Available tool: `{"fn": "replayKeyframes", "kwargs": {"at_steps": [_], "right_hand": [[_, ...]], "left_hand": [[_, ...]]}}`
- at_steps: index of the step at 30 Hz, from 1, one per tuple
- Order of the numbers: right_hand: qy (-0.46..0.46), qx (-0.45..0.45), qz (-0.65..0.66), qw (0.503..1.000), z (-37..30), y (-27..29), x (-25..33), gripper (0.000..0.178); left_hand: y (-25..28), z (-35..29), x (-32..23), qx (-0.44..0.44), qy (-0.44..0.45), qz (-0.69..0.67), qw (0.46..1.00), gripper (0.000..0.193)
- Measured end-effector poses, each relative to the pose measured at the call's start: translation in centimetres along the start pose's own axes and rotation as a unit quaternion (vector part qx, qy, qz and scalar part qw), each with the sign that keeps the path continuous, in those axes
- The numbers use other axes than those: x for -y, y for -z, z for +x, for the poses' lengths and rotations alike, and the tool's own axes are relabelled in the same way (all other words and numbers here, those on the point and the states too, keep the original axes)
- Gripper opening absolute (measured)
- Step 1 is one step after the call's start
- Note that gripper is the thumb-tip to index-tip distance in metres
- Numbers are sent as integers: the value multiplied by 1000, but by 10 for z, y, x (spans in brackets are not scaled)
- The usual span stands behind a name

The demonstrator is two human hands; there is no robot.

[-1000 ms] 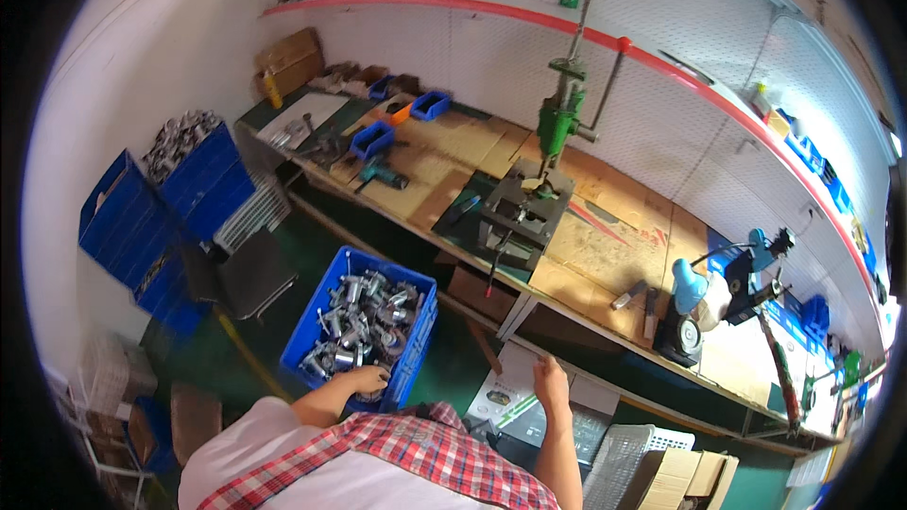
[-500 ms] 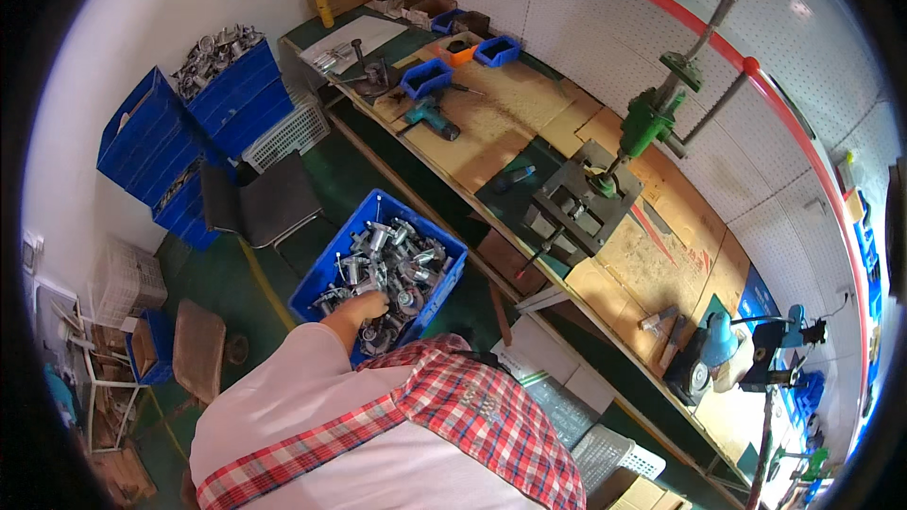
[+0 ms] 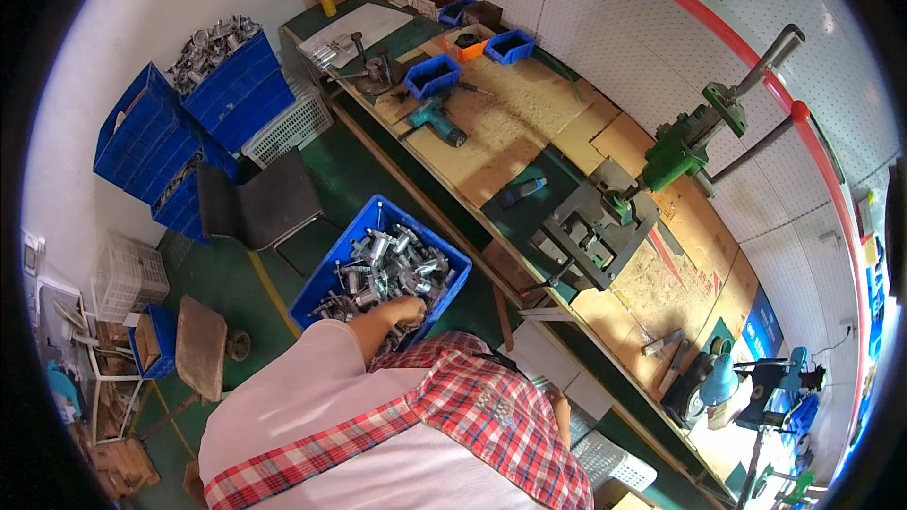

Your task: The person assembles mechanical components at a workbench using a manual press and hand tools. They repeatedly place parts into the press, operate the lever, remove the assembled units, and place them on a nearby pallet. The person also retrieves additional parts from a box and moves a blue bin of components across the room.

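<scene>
A blue plastic crate (image 3: 316, 295) stands on the floor, heaped with shiny metal castings (image 3: 397, 260) that have cylindrical bodies. From the lower left my left arm reaches into it, and my left hand (image 3: 406, 311) rests at the near right part of the heap. Its fingers are curled down among the castings; what they grip is hidden. Only a bit of my right hand (image 3: 559, 408) shows, low beside the red plaid apron (image 3: 472, 406), and its fingers cannot be made out.
A long workbench (image 3: 510, 146) runs along the right, carrying a green hand press (image 3: 675, 156), a cordless drill (image 3: 436, 121) and small blue bins (image 3: 433, 76). A dark chair (image 3: 274, 203) stands left of the crate. Stacked blue crates (image 3: 241, 94) sit by the wall.
My left hand has moved rightward across the castings in the crate. Part of my right hand has come into view beside the apron. The view has shifted slightly.
</scene>
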State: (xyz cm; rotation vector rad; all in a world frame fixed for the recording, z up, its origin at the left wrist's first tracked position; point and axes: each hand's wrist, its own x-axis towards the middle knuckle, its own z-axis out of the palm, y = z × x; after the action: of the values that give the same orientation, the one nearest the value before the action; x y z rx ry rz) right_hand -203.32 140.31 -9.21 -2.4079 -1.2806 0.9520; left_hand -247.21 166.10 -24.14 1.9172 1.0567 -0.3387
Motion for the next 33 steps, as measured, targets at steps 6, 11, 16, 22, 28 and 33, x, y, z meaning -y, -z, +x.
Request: {"fn": "replayKeyframes", "kwargs": {"at_steps": [6, 11, 16, 22, 28, 33], "right_hand": [[23, -7, 16, 1000, 38, 39, 65, 27], [-33, 29, -60, 997, 37, 12, -8, 30], [-126, 51, 0, 991, 1, 22, -3, 29], [-172, -52, 317, 931, -30, 36, -27, 20], [-93, -260, 257, 926, -60, 143, 1, 23], [-14, -402, 285, 870, -73, 261, 42, 23]], "left_hand": [[51, -34, -23, 15, 162, -34, 986, 21], [68, -39, -24, 25, 196, -47, 979, 23], [49, -14, -2, 56, 192, 2, 980, 30], [89, 12, -49, 6, 100, 90, 991, 43], [101, 71, -60, -74, -57, 58, 994, 35], [107, 70, -88, -92, -47, 110, 989, 39]]}}
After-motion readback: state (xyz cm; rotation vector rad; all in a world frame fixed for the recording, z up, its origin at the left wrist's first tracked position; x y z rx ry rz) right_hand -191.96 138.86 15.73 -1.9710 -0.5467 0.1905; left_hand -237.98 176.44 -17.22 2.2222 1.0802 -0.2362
